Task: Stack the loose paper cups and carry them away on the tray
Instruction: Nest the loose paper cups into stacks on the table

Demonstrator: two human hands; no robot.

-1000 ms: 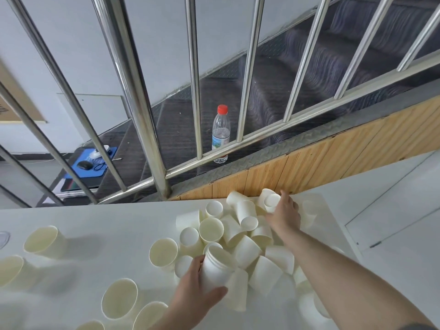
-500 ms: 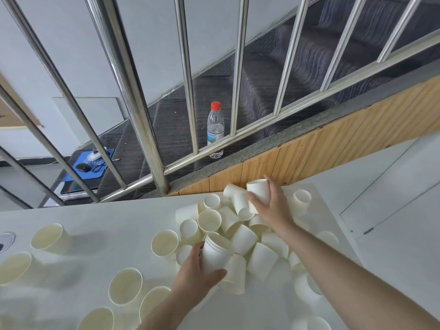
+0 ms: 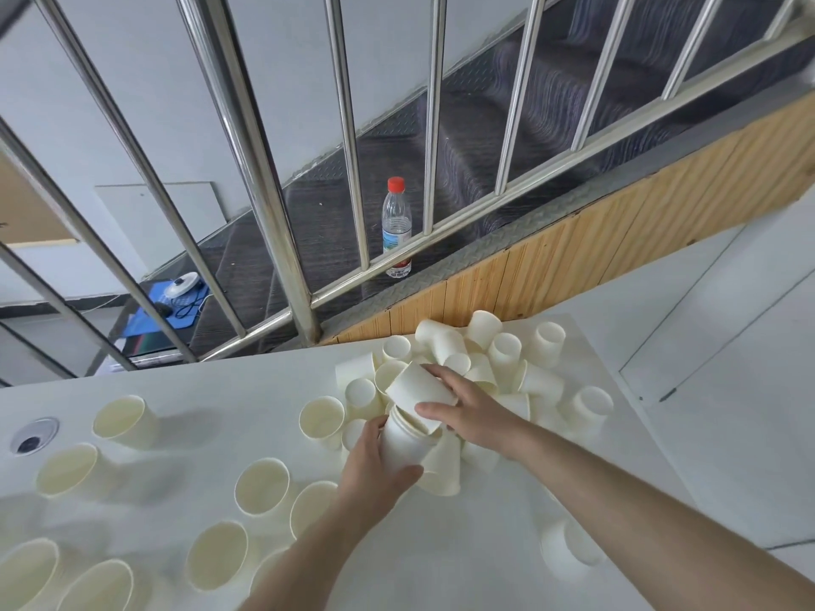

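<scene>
My left hand (image 3: pixel 375 467) grips a short stack of white paper cups (image 3: pixel 403 447), tilted with its mouth up and away from me. My right hand (image 3: pixel 472 410) holds a single white cup (image 3: pixel 416 388), bottom end pointing into the stack's mouth, partly inserted. Behind both hands lies a pile of several loose white cups (image 3: pixel 498 359), some on their sides, some upright. More cups, wider and cream inside, stand upright across the left of the white table (image 3: pixel 189 390), such as one (image 3: pixel 262 485) close to my left wrist. No tray shows.
A steel railing (image 3: pixel 247 147) runs close behind the table's far edge. Beyond it are dark stairs with a red-capped water bottle (image 3: pixel 396 229). A round cable hole (image 3: pixel 33 436) sits at the table's left. White floor lies past the table's right edge.
My right hand lifted a cup from the far pile and brought it back to the stack in my left hand. The view tipped down and left a little.
</scene>
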